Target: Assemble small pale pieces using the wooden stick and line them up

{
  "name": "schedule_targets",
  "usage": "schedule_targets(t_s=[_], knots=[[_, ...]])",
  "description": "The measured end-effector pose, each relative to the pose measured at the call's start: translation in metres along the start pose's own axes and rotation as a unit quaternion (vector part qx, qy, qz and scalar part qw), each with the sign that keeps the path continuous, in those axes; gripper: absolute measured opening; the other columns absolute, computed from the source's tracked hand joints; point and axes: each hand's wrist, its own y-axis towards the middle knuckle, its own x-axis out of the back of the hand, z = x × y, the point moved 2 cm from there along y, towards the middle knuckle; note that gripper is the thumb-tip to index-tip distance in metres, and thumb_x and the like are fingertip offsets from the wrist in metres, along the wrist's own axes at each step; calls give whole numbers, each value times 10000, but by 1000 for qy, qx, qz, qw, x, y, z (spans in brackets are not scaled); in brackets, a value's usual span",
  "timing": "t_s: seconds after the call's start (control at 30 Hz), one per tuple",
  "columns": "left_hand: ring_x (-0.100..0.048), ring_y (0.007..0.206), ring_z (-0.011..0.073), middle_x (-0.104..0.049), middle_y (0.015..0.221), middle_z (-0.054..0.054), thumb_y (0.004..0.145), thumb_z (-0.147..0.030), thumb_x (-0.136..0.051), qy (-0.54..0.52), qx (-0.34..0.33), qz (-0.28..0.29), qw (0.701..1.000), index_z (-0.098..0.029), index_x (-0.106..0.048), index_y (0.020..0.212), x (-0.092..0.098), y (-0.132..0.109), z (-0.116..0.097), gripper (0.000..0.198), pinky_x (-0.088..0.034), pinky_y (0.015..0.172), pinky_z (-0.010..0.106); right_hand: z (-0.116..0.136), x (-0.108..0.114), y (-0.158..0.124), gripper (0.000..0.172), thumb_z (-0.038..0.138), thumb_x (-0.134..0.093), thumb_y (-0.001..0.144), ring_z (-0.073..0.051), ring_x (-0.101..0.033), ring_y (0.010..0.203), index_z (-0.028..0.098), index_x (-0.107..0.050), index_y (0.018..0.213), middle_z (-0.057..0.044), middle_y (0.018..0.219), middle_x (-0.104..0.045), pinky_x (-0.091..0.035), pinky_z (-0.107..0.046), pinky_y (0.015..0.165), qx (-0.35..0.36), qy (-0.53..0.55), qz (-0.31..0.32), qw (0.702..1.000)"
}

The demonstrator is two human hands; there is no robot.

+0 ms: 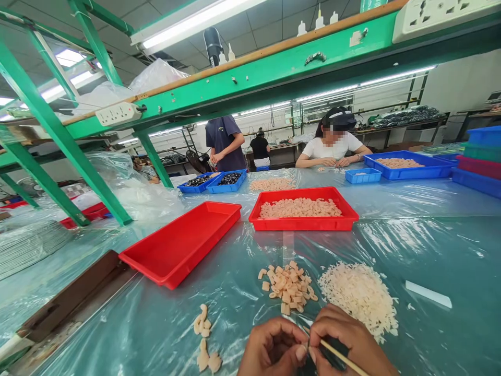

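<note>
Near the bottom edge, my left hand (270,347) and my right hand (348,337) meet, fingertips almost touching. A thin wooden stick (343,359) is gripped in my right hand and slants down to the right. The left thumb and forefinger are pinched together; whatever lies between them is too small to make out. Just beyond the hands is a heap of small beige rubbery-looking pieces (291,287), some shaped like rings. Right of it spreads a pile of small whitish bits (360,297). Several beige curved pieces (202,322) and flat shaped pieces (207,360) lie left of my hands.
A bare red tray (180,240) stands at left, and a red tray (303,223) of beige pieces ahead. A white strip (428,294) lies at right. Blue trays (415,169) and a seated person (332,143) are across the table. A green shelf frame (242,78) spans overhead.
</note>
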Motion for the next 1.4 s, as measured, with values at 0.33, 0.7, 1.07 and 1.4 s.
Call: schedule_targets(t_s=[0.33,0.7,1.07,1.4], knots=[[-537,630,101,-648,675,40,656,-374,-803,50,4,24,998,-116,-705,742,0,-1,-12,289,-392,612,186,2,3,0,247,-48,-510,528,-106,-568,572,183,-579,582,29,585,-577,-418,-157,523,0,15,0,1000],[-480,611,83,-571,664,6,666,-390,-793,46,8,58,997,-121,-654,744,-8,3,-13,313,-365,593,172,5,5,5,234,-33,-485,517,-114,-577,565,183,-568,553,19,578,-573,-425,-161,520,-27,12,5,1000],[-536,671,145,-606,715,27,762,-374,-689,220,-89,-56,970,-162,-657,774,22,-2,-22,215,-425,636,203,-6,28,7,135,99,-455,671,-153,-556,595,213,-499,613,15,612,-553,-422,-235,561,-65,-42,-59,995],[-622,735,190,-693,845,103,713,-55,-591,491,-93,130,857,-154,-703,969,4,8,18,296,-472,684,219,-47,67,6,204,233,-428,734,-283,-592,625,181,-622,704,-98,683,-654,-465,-406,567,-89,-304,-119,941]])
